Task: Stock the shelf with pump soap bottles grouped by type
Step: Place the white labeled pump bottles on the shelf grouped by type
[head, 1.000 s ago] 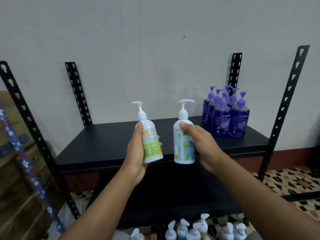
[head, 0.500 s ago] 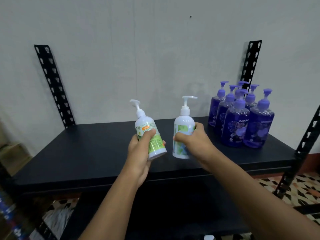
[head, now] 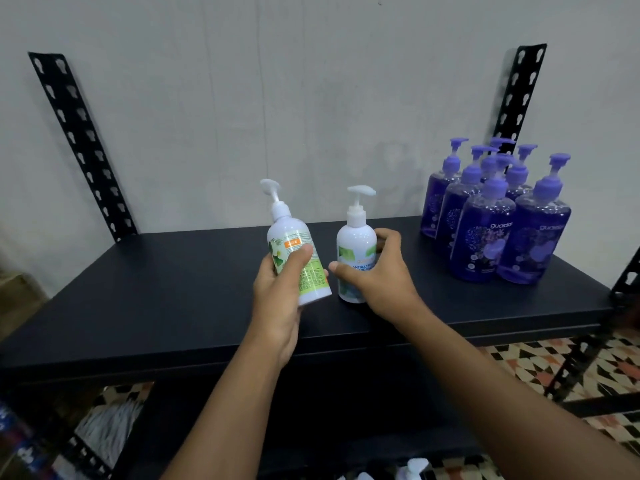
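The left hand point(head: 280, 299) grips a tilted white bottle point(head: 289, 237) (green label) over the shelf point(head: 173, 289). The right hand point(head: 381, 282) curls round a second white bottle point(head: 356, 242), upright mid-shelf; purple bottles point(head: 491, 233) cluster far right

This looks like a shop stockroom or storage corner: a black metal shelf point(head: 173, 289) on slotted posts point(head: 79, 143) stands against a bare grey wall point(head: 277, 81), with many identical purple soap bottles point(head: 485, 230) grouped at its right end, over a patterned tiled floor point(head: 554, 368).
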A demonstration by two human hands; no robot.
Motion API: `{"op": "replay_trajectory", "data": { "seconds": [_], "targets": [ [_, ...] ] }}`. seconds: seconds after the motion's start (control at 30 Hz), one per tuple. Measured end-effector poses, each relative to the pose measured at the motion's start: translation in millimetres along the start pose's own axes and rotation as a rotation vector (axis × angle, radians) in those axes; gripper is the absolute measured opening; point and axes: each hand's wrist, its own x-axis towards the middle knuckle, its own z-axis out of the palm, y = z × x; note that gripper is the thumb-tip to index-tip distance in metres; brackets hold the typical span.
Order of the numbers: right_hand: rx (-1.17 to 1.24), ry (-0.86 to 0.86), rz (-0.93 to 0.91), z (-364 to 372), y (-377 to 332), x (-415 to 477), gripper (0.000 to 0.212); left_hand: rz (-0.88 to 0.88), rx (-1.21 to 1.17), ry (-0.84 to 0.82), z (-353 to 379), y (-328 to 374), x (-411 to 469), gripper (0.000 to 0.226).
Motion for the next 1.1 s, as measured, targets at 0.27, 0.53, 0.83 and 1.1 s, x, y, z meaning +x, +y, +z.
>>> {"op": "replay_trajectory", "data": {
  "seconds": [0.27, 0.53, 0.83, 1.1],
  "targets": [
    [-0.2, -0.007, 0.05, -1, 18, -6, 0.072, 0.015, -0.033, 0.01, -4, -4, 3, 0.032],
    [-0.312, 0.055, 0.086, 7, 34, 51, 0.056, 0.053, -0.031, 0.031, -6, -7, 14, 0.031],
    [-0.338, 0.119, 0.103, 19, 50, 109, 0.059, 0.06, -0.037, 0.039, -7, -13, 31, 0.03],
    [-0.363, 0.146, 0.115, 22, 55, 127, 0.058, 0.058, -0.026, 0.035, -6, -17, 33, 0.029]
  ]
}}
